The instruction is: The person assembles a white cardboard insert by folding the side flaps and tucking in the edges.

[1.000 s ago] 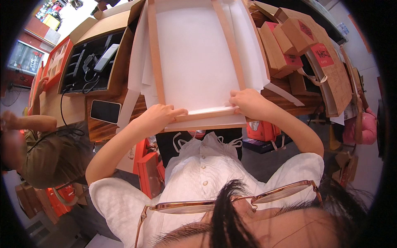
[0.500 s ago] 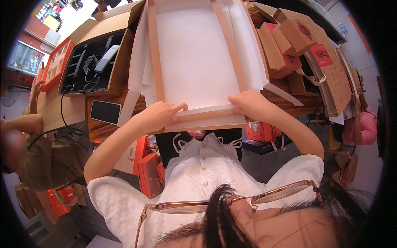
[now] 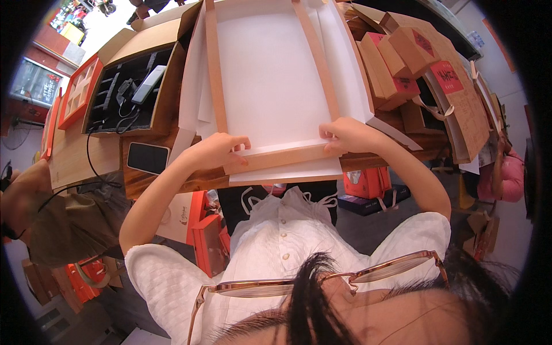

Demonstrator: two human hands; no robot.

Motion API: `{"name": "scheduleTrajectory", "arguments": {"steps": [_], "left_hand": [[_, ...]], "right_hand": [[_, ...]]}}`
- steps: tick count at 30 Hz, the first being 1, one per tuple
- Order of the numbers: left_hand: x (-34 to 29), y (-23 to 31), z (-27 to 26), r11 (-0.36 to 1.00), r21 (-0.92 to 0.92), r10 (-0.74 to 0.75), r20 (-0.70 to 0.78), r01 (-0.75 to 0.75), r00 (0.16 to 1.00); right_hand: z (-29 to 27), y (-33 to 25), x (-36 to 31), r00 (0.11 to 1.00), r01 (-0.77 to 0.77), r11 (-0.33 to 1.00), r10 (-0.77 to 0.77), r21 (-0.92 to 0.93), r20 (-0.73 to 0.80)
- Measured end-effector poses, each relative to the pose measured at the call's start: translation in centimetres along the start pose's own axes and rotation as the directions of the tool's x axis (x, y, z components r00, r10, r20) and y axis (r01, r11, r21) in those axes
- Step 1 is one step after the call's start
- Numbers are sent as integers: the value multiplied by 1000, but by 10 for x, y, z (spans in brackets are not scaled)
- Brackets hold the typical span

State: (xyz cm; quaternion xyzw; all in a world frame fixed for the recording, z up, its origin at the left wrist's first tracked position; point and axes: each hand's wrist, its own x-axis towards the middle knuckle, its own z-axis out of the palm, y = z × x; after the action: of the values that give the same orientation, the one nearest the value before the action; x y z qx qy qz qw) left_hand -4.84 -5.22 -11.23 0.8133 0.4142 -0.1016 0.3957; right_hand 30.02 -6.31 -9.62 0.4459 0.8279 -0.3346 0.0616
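A large box [image 3: 270, 86] of card, white inside with brown strips along its left and right sides, lies open in front of me. Its near wall [image 3: 287, 159] shows a brown strip, with a white flap [image 3: 286, 175] hanging toward me. At the wall's left end my left hand [image 3: 221, 150] has its fingers bent over the card. My right hand [image 3: 352, 138] grips the right corner, thumb and fingers curled about the edge. The inside of the box holds nothing I can see.
Left of the box lie a phone [image 3: 148, 157] and an open carton [image 3: 167, 95] with black foam and a cabled device. Brown and red boxes [image 3: 388, 72] are stacked at right. One person sits at the left [image 3: 75, 210]; another wears a pink shirt [image 3: 509, 175] at the far right.
Both hands have shifted slightly away from me, and the near wall's brown face shows more. At left, the other person's hand has drawn back from the red tray.
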Motion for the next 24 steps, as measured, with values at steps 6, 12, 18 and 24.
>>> {"name": "scheduleTrajectory", "arguments": {"steps": [6,12,18,24], "left_hand": [[4,-11,1,996,19,84,8,-84,996],[7,-21,-1,988,-101,118,4,-117,993],[9,-22,-4,992,-110,70,30,-66,997],[10,-25,-7,989,-139,59,55,-51,997]], "right_hand": [[3,12,9,994,34,997,-40,66,103],[-1,24,15,981,-40,951,-21,306,195],[-1,26,16,986,0,945,-54,327,156],[8,36,16,986,-49,927,-15,372,168]]}}
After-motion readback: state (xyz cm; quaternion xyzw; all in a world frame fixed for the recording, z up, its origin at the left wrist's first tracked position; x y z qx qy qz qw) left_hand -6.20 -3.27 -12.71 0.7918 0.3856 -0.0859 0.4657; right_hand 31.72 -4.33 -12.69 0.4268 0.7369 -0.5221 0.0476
